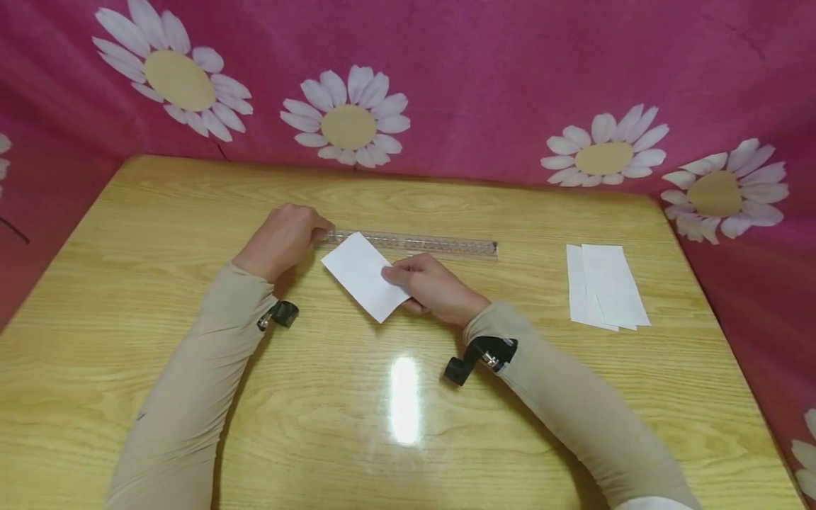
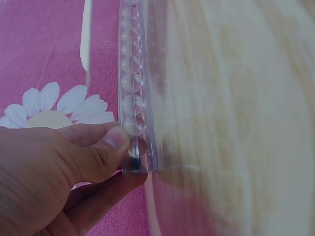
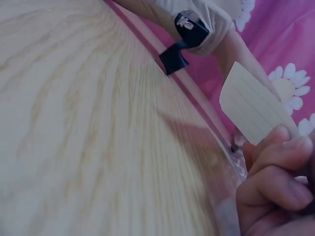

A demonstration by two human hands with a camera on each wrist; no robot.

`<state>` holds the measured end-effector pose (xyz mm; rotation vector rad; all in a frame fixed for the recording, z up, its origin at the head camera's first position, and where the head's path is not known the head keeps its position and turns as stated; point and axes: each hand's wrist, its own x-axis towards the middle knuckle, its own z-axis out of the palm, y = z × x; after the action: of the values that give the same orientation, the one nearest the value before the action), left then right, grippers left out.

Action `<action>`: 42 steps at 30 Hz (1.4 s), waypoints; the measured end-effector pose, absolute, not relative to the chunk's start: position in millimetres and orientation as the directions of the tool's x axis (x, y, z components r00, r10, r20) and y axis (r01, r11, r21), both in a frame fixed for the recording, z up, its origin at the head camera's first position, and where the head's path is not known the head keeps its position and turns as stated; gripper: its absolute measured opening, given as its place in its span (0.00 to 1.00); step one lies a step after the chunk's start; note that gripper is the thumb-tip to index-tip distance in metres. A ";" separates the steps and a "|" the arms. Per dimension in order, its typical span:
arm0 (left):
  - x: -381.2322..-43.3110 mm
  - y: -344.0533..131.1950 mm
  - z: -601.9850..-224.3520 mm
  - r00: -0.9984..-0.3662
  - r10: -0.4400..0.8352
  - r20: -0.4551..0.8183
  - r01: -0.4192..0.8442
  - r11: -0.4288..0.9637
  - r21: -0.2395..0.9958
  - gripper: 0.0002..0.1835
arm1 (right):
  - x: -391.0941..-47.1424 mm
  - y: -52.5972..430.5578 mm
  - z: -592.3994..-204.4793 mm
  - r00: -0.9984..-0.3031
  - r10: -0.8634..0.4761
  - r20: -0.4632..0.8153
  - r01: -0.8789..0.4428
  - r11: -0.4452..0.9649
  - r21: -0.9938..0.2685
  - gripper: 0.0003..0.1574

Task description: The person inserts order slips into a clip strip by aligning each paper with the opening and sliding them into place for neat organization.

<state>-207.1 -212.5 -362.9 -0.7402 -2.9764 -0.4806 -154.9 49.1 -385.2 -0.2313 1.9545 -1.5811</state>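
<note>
Your left hand [image 1: 283, 239] pinches a clear plastic bead-filled strip [image 1: 446, 245], your right hand [image 1: 440, 287] a white paper rectangle [image 1: 363, 276]; over-squeezing could crease the paper.

A magenta cloth backdrop [image 1: 472, 85] printed with large white daisies [image 1: 348, 127], their centres pale yellow, lines the far edge and both sides of a wood-grain table [image 1: 306, 425], whose glossy top shows a bright oblong reflection [image 1: 404, 400].

There are one left hand [image 1: 280, 241], one right hand [image 1: 440, 287], one white paper card [image 1: 363, 276], one clear bead-filled tube [image 1: 440, 244], at least two overlapping paper slips [image 1: 612, 276], two wrist cameras [image 1: 285, 313], one wooden worktop [image 1: 319, 425] and six daisies [image 1: 348, 126].
</note>
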 end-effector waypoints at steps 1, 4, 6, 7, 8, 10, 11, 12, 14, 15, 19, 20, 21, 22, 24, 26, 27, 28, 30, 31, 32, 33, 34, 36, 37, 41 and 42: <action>-207.5 -212.3 -363.3 -0.885 0.453 0.110 0.464 0.838 0.288 0.12 | -155.1 47.1 -385.3 -0.792 -0.500 -0.351 0.246 0.265 -0.932 0.20; -208.1 -210.9 -363.7 -0.884 0.455 0.105 0.465 0.837 0.288 0.12 | -155.9 42.0 -386.0 -0.776 -0.513 -0.367 0.270 0.256 -0.928 0.21; -208.5 -209.5 -363.8 -0.881 0.461 0.103 0.470 0.837 0.280 0.12 | -156.2 38.6 -386.2 -0.769 -0.519 -0.374 0.278 0.255 -0.926 0.21; -208.3 -209.1 -363.6 -0.882 0.461 0.101 0.469 0.838 0.277 0.12 | -156.2 36.4 -386.2 -0.767 -0.520 -0.376 0.280 0.256 -0.925 0.21; -207.8 -209.1 -363.2 -0.884 0.457 0.098 0.466 0.840 0.277 0.12 | -156.4 33.8 -386.7 -0.764 -0.522 -0.378 0.283 0.255 -0.924 0.21; -206.7 -209.4 -362.5 -0.887 0.452 0.097 0.460 0.843 0.279 0.12 | -156.8 28.4 -386.9 -0.758 -0.527 -0.384 0.290 0.254 -0.923 0.21; -206.0 -209.7 -362.1 -0.890 0.446 0.094 0.453 0.845 0.285 0.12 | -156.9 25.7 -386.7 -0.754 -0.530 -0.388 0.294 0.256 -0.921 0.20; -205.3 -210.1 -361.8 -0.893 0.441 0.091 0.447 0.846 0.289 0.12 | -157.2 23.1 -386.3 -0.749 -0.533 -0.393 0.297 0.260 -0.919 0.20; -204.6 -210.4 -361.4 -0.897 0.433 0.086 0.438 0.850 0.292 0.12 | -157.6 18.5 -385.0 -0.737 -0.543 -0.402 0.300 0.271 -0.915 0.20; -204.6 -210.4 -361.4 -0.899 0.430 0.085 0.435 0.851 0.294 0.12 | -157.9 16.4 -383.8 -0.731 -0.548 -0.407 0.302 0.276 -0.912 0.20; -204.4 -210.4 -361.5 -0.909 0.411 0.073 0.412 0.854 0.317 0.12 | -160.1 8.5 -381.0 -0.705 -0.572 -0.419 0.306 0.288 -0.907 0.20; -204.4 -210.4 -361.6 -0.912 0.404 0.071 0.404 0.855 0.326 0.12 | -161.0 6.7 -380.9 -0.701 -0.576 -0.422 0.309 0.287 -0.906 0.20; -204.4 -210.6 -361.9 -0.913 0.402 0.070 0.401 0.854 0.331 0.12 | -161.8 4.9 -380.7 -0.697 -0.579 -0.424 0.313 0.287 -0.905 0.20; -204.3 -210.7 -362.1 -0.913 0.402 0.070 0.401 0.853 0.333 0.12 | -162.4 3.3 -380.4 -0.693 -0.580 -0.428 0.316 0.289 -0.904 0.20; -204.2 -211.2 -362.5 -0.912 0.405 0.072 0.405 0.854 0.328 0.12 | -163.5 0.4 -380.1 -0.687 -0.578 -0.441 0.329 0.293 -0.898 0.20; -204.1 -211.5 -362.6 -0.910 0.407 0.074 0.408 0.853 0.325 0.12 | -164.2 -2.4 -379.7 -0.683 -0.574 -0.452 0.340 0.298 -0.892 0.20; -204.0 -211.6 -362.5 -0.910 0.407 0.074 0.408 0.853 0.324 0.12 | -164.3 -3.8 -379.4 -0.683 -0.570 -0.456 0.342 0.301 -0.890 0.20; -203.9 -211.4 -362.2 -0.911 0.406 0.073 0.406 0.853 0.327 0.12 | -164.7 -5.3 -379.5 -0.682 -0.568 -0.460 0.349 0.300 -0.888 0.20; -204.2 -211.3 -362.4 -0.912 0.403 0.074 0.403 0.852 0.334 0.12 | -165.5 -8.5 -380.2 -0.680 -0.564 -0.468 0.365 0.293 -0.884 0.20; -204.4 -211.1 -362.5 -0.912 0.403 0.077 0.404 0.850 0.338 0.12 | -165.8 -10.1 -380.3 -0.680 -0.561 -0.472 0.375 0.288 -0.881 0.20; -204.7 -211.0 -362.6 -0.910 0.406 0.080 0.408 0.848 0.339 0.13 | -166.3 -11.8 -380.7 -0.679 -0.558 -0.478 0.385 0.284 -0.878 0.19; -205.0 -210.8 -362.9 -0.909 0.408 0.083 0.411 0.845 0.342 0.13 | -166.9 -13.3 -381.3 -0.677 -0.555 -0.484 0.399 0.277 -0.874 0.19; -205.2 -210.7 -363.2 -0.907 0.411 0.089 0.416 0.842 0.343 0.14 | -167.6 -14.9 -381.9 -0.672 -0.552 -0.493 0.416 0.269 -0.869 0.18; -205.3 -210.8 -363.8 -0.903 0.417 0.099 0.424 0.838 0.344 0.14 | -168.8 -17.6 -382.5 -0.670 -0.545 -0.503 0.441 0.253 -0.861 0.18; -205.2 -210.8 -363.8 -0.902 0.419 0.101 0.427 0.836 0.344 0.14 | -169.5 -18.7 -382.9 -0.669 -0.541 -0.509 0.453 0.246 -0.857 0.18; -204.9 -211.0 -364.2 -0.900 0.423 0.109 0.434 0.838 0.331 0.12 | -171.7 -22.2 -383.7 -0.672 -0.528 -0.520 0.495 0.202 -0.845 0.17; -204.9 -211.1 -364.4 -0.899 0.424 0.111 0.436 0.839 0.326 0.12 | -172.0 -22.9 -383.9 -0.671 -0.526 -0.522 0.505 0.192 -0.842 0.16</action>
<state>-204.9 -211.1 -364.4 -0.6975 -2.9796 -0.5407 -172.0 -22.9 -383.9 -0.0204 1.6577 -1.6041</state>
